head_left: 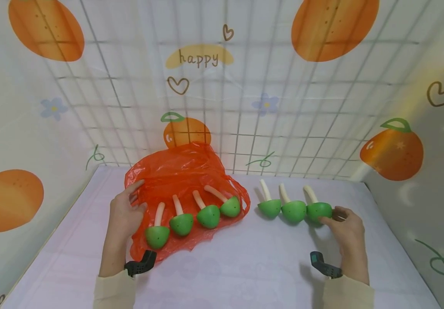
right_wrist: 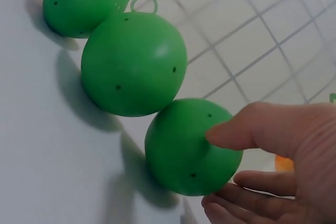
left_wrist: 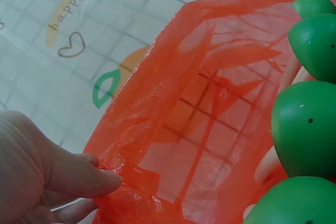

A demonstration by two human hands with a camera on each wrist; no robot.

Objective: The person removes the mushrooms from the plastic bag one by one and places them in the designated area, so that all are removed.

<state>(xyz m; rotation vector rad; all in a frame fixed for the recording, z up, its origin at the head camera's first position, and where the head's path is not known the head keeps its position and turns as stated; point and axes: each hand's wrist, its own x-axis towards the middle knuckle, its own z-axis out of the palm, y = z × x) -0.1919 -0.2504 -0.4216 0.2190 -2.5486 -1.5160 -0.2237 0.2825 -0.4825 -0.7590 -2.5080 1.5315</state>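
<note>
In the head view my left hand [head_left: 126, 214] is at the left edge of a thin red plastic bag [head_left: 171, 174]. The left wrist view shows its thumb and fingers pinching the bag's rim [left_wrist: 118, 184]. Several toy mushrooms with green caps and pale stems lie in a row on the bag, the nearest green cap [head_left: 157, 237] by my left wrist. To the right, three more lie side by side on the table. My right hand [head_left: 348, 227] holds the rightmost mushroom [head_left: 319, 210], thumb on its cap [right_wrist: 184, 156] and fingers at its far side, partly hidden.
The pale table [head_left: 245, 266] is bordered by a cloth-covered grid wall [head_left: 283, 128] at the back, printed with oranges and hearts. Similar printed cloth stands at both sides. A dark wrist camera [head_left: 141, 264] sits on the left wrist, another [head_left: 324, 266] on the right.
</note>
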